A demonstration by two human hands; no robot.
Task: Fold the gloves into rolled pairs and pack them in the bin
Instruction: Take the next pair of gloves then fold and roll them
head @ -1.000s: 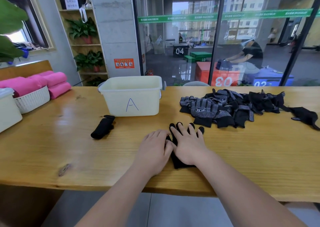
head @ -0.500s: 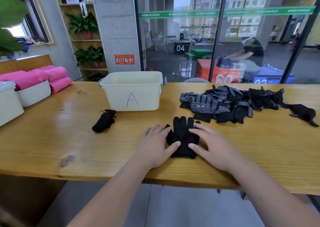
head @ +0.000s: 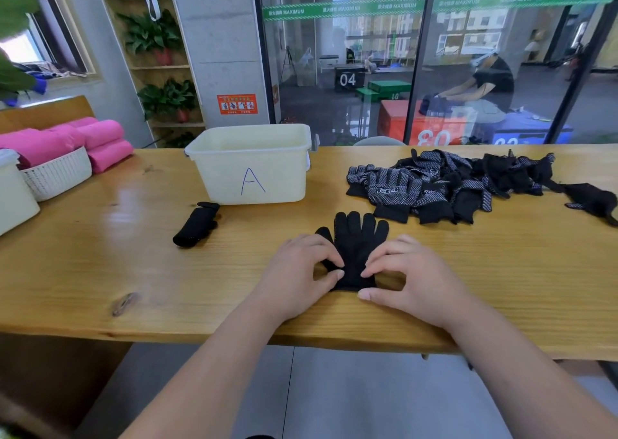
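Near the front edge of the surface (head: 100,271), black glove (head: 354,248) laid flat, cuff end pinched by curled fingers of left hand (head: 297,274) and right hand (head: 414,278), bin (head: 250,167) marked A set farther back, left.

Glove (head: 354,244) lower sides under fingers (head: 384,256), bin (head: 254,177) contents unseen, white container (head: 13,201) cut off left.

Left hand (head: 297,271): palm down, fingers curled, thumb and forefinger tips pinching the near left edge of the black glove (head: 356,241).
Right hand (head: 413,276): palm down, fingers arched, forefinger tip on the glove's near right edge, thumb at its cuff corner.
Forearms: bare, rising from the lower frame and converging toward the hands.
Spacing: the two hands' fingertips close together, not touching.
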